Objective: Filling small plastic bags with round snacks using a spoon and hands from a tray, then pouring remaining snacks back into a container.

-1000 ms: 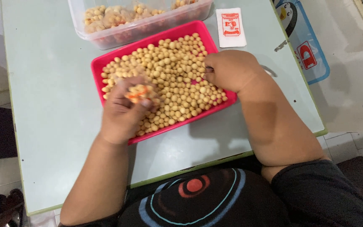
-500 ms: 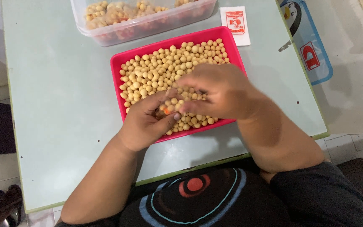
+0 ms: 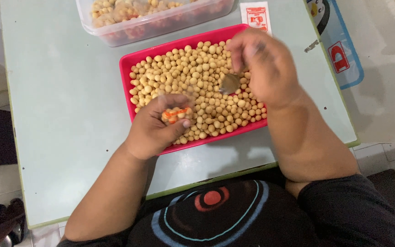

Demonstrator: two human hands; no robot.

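A red tray on the pale green table holds many small round pale yellow balls. My left hand rests at the tray's near left edge, its fingers curled around a small clump of balls with orange bits. Over the tray's right side, my right hand is blurred. Its fingertips pinch a small round brown piece just above the balls.
A clear plastic container with similar pale pieces stands behind the tray. A small white and red packet lies at the back right. A blue mat lies on the floor to the right of the table.
My hands, together over the tray's near side, have parted. The right one rose toward the far right with the brown piece; the left one stayed near the front edge.
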